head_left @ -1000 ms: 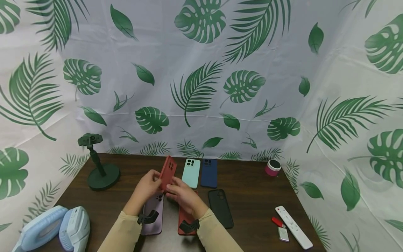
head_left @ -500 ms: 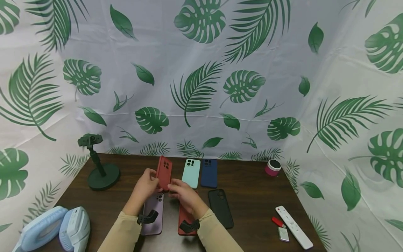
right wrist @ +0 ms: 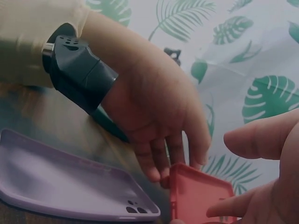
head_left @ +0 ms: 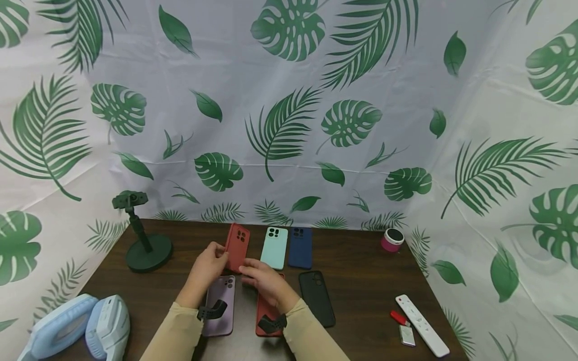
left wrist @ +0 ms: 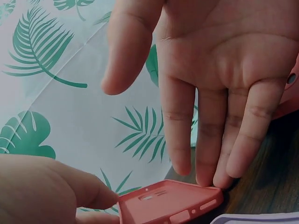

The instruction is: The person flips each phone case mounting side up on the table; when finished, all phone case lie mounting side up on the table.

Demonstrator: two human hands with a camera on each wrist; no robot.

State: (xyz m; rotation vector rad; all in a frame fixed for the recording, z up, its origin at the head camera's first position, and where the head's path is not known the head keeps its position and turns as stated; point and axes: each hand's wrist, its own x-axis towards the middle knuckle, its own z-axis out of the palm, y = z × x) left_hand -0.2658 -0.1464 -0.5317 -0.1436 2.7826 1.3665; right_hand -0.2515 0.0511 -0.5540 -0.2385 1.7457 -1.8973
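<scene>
A red phone case (head_left: 237, 246) leans back near the table's far side, inner side toward me. My left hand (head_left: 208, 266) pinches its left edge between thumb and fingers. At its lower right, my right hand (head_left: 265, 282) touches it with extended fingers; in the left wrist view the right thumb stands apart from it. Just below lies a purple phone case (head_left: 221, 307), hollow side up in the right wrist view (right wrist: 70, 182). Partly hidden under my right wrist is another red phone case (head_left: 263, 306).
A mint phone case (head_left: 274, 250) and a blue one (head_left: 300, 254) lie at the back, a black one (head_left: 317, 298) to the right. Around them are a camera stand (head_left: 146, 250), headphones (head_left: 106, 323), a pink-and-white jar (head_left: 392, 240), a white remote (head_left: 422, 326) and a USB stick (head_left: 405, 333).
The held red case has turned from a steep, angled pose to face more toward me, and shifted slightly left. Both hands have moved only a little with it.
</scene>
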